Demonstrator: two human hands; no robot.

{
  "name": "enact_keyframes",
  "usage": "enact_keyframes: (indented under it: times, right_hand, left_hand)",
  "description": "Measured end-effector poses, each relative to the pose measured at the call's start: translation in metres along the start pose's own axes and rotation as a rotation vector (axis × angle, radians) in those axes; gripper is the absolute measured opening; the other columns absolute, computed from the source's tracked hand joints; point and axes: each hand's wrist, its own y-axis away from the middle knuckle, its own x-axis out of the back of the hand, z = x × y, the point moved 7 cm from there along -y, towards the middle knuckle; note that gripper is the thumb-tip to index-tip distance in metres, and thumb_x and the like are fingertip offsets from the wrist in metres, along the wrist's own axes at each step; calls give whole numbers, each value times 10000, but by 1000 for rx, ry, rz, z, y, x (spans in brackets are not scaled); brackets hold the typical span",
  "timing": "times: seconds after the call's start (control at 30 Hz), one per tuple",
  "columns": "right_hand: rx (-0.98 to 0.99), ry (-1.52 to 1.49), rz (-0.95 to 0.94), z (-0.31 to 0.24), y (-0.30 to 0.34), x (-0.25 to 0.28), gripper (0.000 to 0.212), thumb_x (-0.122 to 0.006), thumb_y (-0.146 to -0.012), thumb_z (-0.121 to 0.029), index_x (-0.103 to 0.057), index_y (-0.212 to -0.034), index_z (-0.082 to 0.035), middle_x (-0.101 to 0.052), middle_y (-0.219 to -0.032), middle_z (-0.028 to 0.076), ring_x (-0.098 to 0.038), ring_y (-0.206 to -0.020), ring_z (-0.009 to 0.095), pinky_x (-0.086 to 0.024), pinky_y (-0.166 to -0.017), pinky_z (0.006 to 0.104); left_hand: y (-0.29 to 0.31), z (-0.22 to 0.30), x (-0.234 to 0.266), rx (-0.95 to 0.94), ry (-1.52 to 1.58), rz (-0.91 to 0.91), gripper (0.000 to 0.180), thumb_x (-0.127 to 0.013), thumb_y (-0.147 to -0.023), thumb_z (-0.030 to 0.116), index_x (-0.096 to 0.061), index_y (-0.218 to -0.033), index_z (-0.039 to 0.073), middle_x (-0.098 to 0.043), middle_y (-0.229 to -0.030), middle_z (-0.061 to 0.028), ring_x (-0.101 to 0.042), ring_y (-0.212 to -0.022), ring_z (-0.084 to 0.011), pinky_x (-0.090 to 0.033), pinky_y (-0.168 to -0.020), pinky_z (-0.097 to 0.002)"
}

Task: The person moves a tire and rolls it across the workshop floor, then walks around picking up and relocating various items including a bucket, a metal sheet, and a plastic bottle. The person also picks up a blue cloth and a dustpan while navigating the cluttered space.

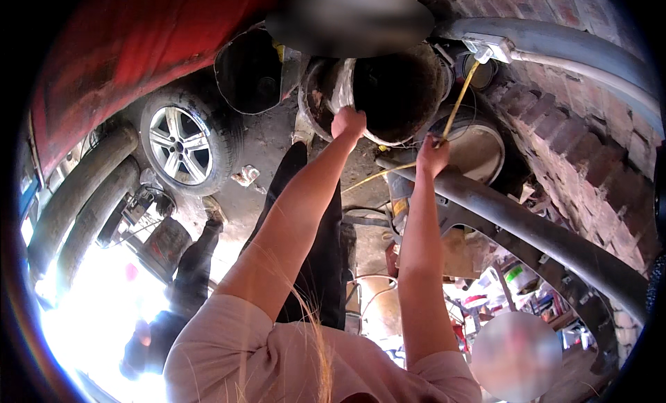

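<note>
My left hand is closed at the pale, whitish rim of a round, dirty container with a dark inside. What its fingertips grip is partly hidden. To its right, my right hand is closed around a yellow cord. From that hand the cord runs up to a pale box on the wall pipe, and another stretch trails left across the floor. A round, pale-topped drum stands just beyond my right hand.
A car wheel leans on the left, near thick grey pipes. A black bin stands ahead. A dark pipe slants along the right, beside a brick wall. Another person's dark-clad leg shows at lower left.
</note>
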Motion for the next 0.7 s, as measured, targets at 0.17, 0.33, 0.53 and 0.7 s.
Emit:
enact_keyframes:
  times: [0.17, 0.33, 0.53, 0.7]
  right_hand:
    - [-220, -66, 191, -1, 3, 37, 355, -507, -795, -312, -359, -906, -9, -532, -850, 247, -535, -778, 390, -416, -637, 451]
    - [-89, -122, 321, 9, -3, 34, 469, -462, -804, -414, -401, -872, 45, -517, -833, 274, -533, -756, 395, -437, -644, 450]
    - [295, 79, 262, 38, -57, 26, 411, -438, -837, -365, -495, -994, 10, -559, -930, 201, -548, -781, 351, -441, -668, 402]
    - [293, -100, -132, -18, -18, 39, 453, -430, -848, -365, -495, -1088, 13, -516, -1069, 196, -530, -902, 310, -413, -770, 350]
  left_hand:
    - [40, 14, 53, -10, 4, -19, 303, -459, -701, 302, -615, -800, 62, -605, -804, -166, -583, -803, -309, -461, -702, -380]
    - [86, -19, 93, 0, 8, 17, 317, -455, -717, 303, -623, -782, 42, -609, -799, -165, -587, -797, -302, -460, -701, -390]
    - [144, -53, 126, -17, 270, -1, 315, -503, -695, 311, -618, -714, 18, -597, -743, -190, -582, -759, -323, -461, -676, -412]
    - [191, -135, 173, 60, 332, 130, 286, -441, -716, 261, -612, -663, 38, -595, -592, -111, -598, -565, -253, -475, -604, -354]
